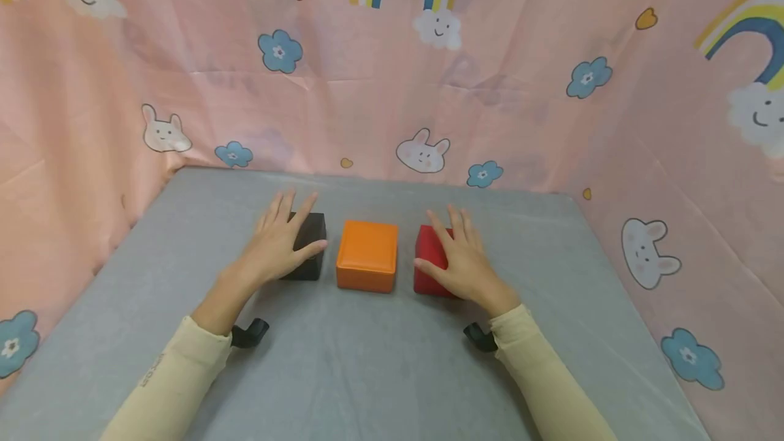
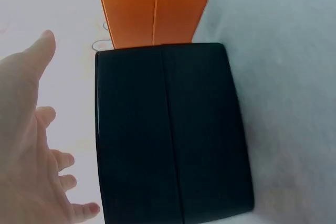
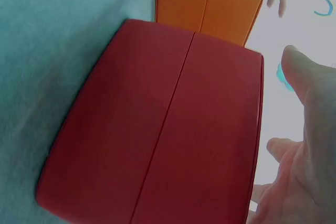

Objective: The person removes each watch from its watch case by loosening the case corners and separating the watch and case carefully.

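Note:
Three small boxes stand in a row on the grey table: a black box, an orange box in the middle and a red box. My left hand hovers over the black box with its fingers spread, and partly hides it in the head view. Over the red box, my right hand is likewise spread, covering its right part. In the left wrist view the fingers stay above the top edge of the black box. The right wrist view has my thumb near the top edge of the red box.
A grey cloth covers the table. Pink curtain with rainbows, rabbits and flowers encloses the back and both sides. A black curved piece sits at each wrist, the left piece and the right piece.

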`<move>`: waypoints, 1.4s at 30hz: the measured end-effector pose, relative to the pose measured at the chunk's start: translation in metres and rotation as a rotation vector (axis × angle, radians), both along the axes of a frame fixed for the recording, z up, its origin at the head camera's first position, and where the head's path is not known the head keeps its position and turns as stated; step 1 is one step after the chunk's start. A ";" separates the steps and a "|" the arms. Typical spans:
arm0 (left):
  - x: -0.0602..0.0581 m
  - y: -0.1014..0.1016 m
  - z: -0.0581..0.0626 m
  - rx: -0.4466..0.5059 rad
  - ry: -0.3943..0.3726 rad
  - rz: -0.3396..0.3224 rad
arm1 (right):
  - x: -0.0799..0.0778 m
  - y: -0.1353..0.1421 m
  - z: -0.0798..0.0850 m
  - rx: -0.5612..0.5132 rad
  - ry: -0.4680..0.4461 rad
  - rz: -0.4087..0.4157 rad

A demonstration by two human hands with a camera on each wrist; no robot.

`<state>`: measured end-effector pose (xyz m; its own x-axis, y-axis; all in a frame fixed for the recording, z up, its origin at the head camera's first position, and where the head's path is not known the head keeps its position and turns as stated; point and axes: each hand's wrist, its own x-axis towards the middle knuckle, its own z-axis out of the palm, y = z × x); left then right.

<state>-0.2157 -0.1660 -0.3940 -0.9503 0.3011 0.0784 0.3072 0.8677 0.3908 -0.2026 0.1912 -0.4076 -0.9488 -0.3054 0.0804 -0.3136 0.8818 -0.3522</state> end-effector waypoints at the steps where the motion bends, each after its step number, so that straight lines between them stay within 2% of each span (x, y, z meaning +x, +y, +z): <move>1: 0.000 -0.002 -0.001 0.006 -0.006 -0.009 | 0.000 -0.001 0.000 -0.004 -0.004 0.001; 13: 0.003 -0.019 -0.001 0.105 -0.058 -0.024 | 0.007 -0.023 0.010 -0.069 -0.020 0.075; 22: 0.011 -0.040 -0.006 0.154 -0.113 -0.022 | 0.015 -0.049 0.007 -0.195 -0.013 0.157; 26: 0.013 -0.049 -0.010 0.195 -0.113 -0.017 | 0.020 -0.067 0.007 -0.275 -0.036 0.212; 33: 0.021 -0.072 -0.020 0.319 -0.124 -0.033 | 0.028 -0.096 0.007 -0.443 -0.165 0.316; 42: 0.024 -0.084 -0.018 0.524 -0.195 -0.071 | 0.034 -0.122 0.003 -0.643 -0.153 0.408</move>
<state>-0.1915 -0.2499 -0.4117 -0.9409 0.3333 0.0599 0.2370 0.5220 0.8194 -0.1684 0.0691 -0.4049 -0.7864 -0.5706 0.2368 -0.4759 0.3151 -0.8211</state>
